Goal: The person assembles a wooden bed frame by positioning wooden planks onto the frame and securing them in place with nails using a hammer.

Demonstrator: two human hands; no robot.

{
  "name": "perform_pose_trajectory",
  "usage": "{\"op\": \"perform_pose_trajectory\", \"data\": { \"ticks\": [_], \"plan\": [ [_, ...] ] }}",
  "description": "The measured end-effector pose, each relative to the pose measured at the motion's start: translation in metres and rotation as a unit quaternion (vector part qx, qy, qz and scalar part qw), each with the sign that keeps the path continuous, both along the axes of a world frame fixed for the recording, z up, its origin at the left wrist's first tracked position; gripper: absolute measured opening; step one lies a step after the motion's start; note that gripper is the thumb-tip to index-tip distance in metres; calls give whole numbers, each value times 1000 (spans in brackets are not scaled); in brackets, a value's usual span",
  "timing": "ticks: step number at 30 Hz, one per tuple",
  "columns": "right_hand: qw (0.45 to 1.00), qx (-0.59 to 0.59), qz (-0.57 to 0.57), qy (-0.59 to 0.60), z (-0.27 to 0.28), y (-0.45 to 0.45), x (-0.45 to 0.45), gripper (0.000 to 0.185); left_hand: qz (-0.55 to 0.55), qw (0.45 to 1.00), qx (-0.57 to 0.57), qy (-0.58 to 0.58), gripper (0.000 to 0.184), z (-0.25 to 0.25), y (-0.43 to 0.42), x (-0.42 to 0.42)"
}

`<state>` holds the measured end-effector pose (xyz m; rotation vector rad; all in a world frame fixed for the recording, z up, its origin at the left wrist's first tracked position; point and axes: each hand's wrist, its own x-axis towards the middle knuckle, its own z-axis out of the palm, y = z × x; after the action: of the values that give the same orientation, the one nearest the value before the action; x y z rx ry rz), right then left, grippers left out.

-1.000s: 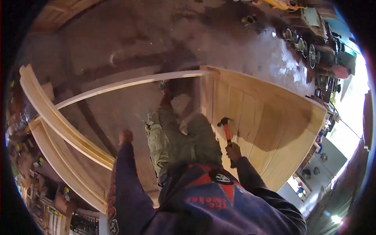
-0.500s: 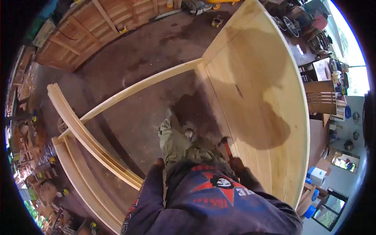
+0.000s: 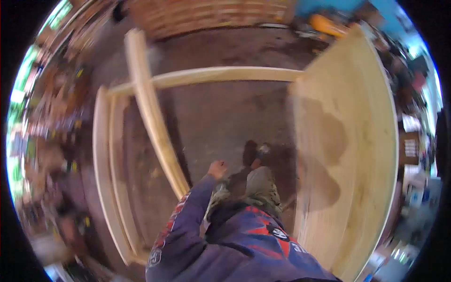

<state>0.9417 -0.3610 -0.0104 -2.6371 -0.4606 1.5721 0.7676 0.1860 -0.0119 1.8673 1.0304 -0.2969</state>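
In the head view, the left hand (image 3: 217, 169) is just below the middle, toward six o'clock, near a long wooden beam (image 3: 152, 113) but apart from it. Blur hides its fingers, so I cannot tell whether they are spread or pressed together. The right hand is out of sight; its grip cannot be told. The beam slants from eleven o'clock to seven, crossing a rail (image 3: 225, 75) at eleven and passing behind the left sleeve (image 3: 190, 202). The rail spans twelve o'clock, joining a broad wooden panel (image 3: 361, 127) at three and side boards (image 3: 104, 174) at nine.
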Motion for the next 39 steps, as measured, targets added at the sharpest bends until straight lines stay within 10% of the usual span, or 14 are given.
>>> {"op": "perform_pose_trajectory", "data": {
  "ticks": [3,5,6,7,8,9,12,18,19,21,25,28,34,39],
  "plan": [
    [999,3,54,6,0,8,-22,27,125,991,47,4,29,-1,-49,-129],
    [996,1,84,4,7,6,-35,27,-122,972,194,-46,23,-66,-78,-264],
    [995,-1,95,5,9,2,-39,26,118,961,-65,243,27,-82,-103,-312],
    [994,-4,108,6,13,-4,-38,26,15,970,-52,238,27,-75,-120,-360],
    [994,-2,113,4,18,-8,-45,26,167,920,-105,340,28,-101,-149,-423],
    [992,0,129,-2,18,-14,-50,26,41,951,74,298,36,-104,-178,-472],
    [987,8,162,-14,17,-42,-62,26,3,912,-67,404,34,-76,-229,-570],
    [964,36,263,-31,-5,-84,-51,25,257,934,1,247,35,-53,-375,-556],
    [961,44,272,-35,-15,-93,-49,25,213,944,13,253,34,15,-382,-502],
    [945,69,317,-39,-25,-110,-50,25,167,957,-38,233,43,-33,-434,-478],
    [793,149,588,-62,-18,-122,-72,25,369,902,-71,212,45,-15,-482,-499],
    [815,-16,576,-63,-76,-173,-88,24,285,915,-103,267,36,21,-484,-523],
    [909,5,416,18,-30,-162,-176,20,509,831,15,225,37,20,-474,-578],
    [963,-6,263,61,10,-156,-234,17,487,869,13,81,38,81,-414,-584]
  ]
}}
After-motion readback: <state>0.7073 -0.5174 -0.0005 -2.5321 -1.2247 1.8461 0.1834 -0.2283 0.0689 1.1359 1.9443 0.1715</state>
